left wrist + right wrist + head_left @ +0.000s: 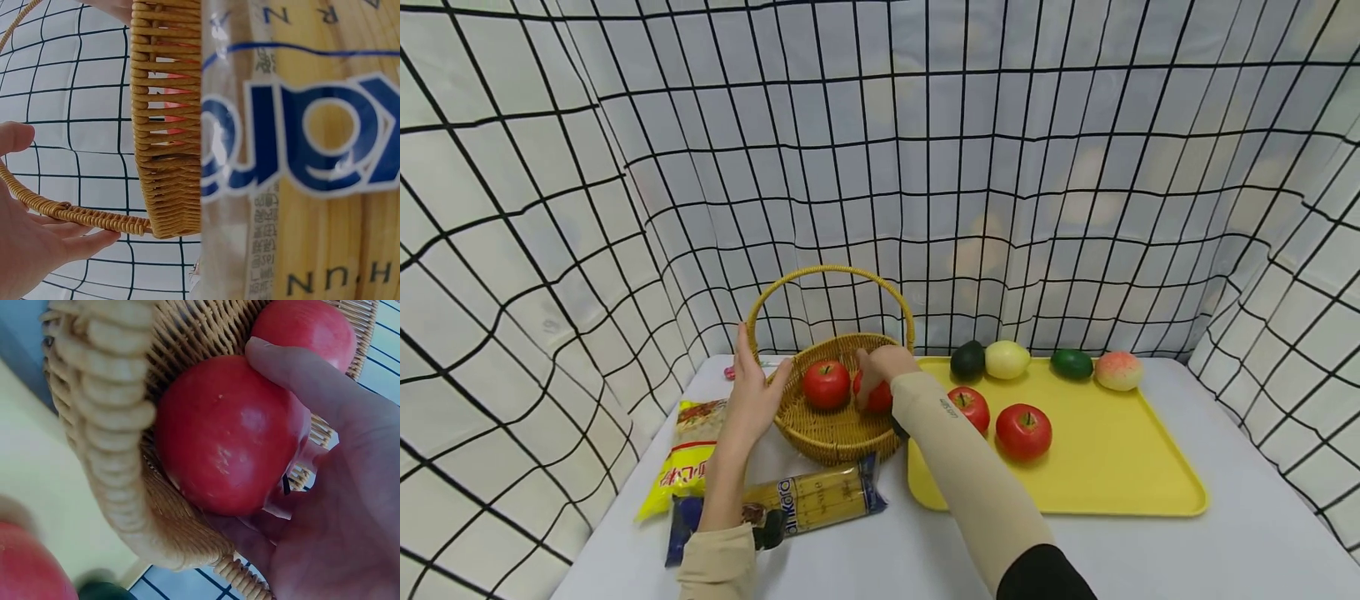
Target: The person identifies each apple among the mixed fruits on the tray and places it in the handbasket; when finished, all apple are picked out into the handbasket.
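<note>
A wicker basket [838, 450] with a tall arched handle stands on the white table. One red apple [826, 385] lies inside it. My right hand [886, 365] reaches in over the basket's right rim and grips a second red apple [225, 434], thumb on one side and fingers round the other. My left hand [752, 404] is at the basket's left side. In the left wrist view its straight fingers [69, 240] touch the base of the handle [87, 215], with the thumb apart from them.
On the yellow tray [1120, 467] lie two red apples [1024, 432], an avocado [967, 361], a lemon [1007, 359], a green fruit [1072, 364] and a peach [1118, 371]. A pasta bag [827, 497] and a yellow snack bag [688, 454] lie left. Black netting [925, 192] surrounds the table.
</note>
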Motion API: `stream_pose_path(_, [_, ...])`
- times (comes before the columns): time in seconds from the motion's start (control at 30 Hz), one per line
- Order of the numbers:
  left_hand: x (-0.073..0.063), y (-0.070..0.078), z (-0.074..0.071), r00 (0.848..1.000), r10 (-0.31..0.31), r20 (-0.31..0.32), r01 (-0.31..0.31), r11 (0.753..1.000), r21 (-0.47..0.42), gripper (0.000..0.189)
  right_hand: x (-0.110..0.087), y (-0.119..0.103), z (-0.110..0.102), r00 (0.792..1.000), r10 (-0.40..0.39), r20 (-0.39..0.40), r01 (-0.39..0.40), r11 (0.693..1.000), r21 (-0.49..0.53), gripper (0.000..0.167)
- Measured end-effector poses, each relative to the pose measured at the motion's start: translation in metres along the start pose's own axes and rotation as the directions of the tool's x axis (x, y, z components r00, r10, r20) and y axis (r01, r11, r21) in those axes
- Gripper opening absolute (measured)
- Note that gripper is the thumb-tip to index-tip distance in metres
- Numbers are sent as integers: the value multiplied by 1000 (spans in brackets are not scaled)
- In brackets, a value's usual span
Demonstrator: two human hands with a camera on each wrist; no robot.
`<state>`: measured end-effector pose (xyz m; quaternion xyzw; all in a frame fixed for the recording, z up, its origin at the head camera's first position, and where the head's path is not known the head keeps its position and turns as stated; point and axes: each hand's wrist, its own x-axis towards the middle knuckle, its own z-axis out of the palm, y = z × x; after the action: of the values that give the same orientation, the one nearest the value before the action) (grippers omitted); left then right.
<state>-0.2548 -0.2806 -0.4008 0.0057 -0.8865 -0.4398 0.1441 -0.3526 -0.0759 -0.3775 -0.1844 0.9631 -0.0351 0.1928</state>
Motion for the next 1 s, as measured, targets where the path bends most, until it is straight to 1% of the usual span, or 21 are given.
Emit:
stream_pose_path(0.23, [-1, -1, -2, 1000, 4, 19, -3, 1000, -8, 90, 1, -1, 4, 999, 27, 22, -28, 999, 21, 106])
stream_pose_path(0.33, [0, -1, -3, 1000, 7, 15, -7, 1000, -7, 90, 1, -2, 4, 1000, 21, 13, -21, 1000, 23, 103])
stream_pose_path(0.53, [2, -1, -6, 1000, 5, 15, -5, 1000, -7, 91, 2, -3, 5, 1000, 1, -3, -1, 1000, -14, 98])
stream_pose_path(0.67, [0, -4, -6, 1000, 3, 21, -3, 1000, -21, 91, 3, -2, 6, 1000, 6, 25, -7, 1000, 21, 99])
stream_pose_path(0.8, [-1, -5, -4, 1000, 4, 28, -3, 1000, -29, 91, 5, 0, 5, 997, 24, 76, -29, 998, 58, 102])
stream_pose_path(1.0, [-2, -4, -3, 1000, 4, 25, -3, 1000, -28, 90, 9, 2, 1, 994, 32, 106, -38, 998, 50, 104])
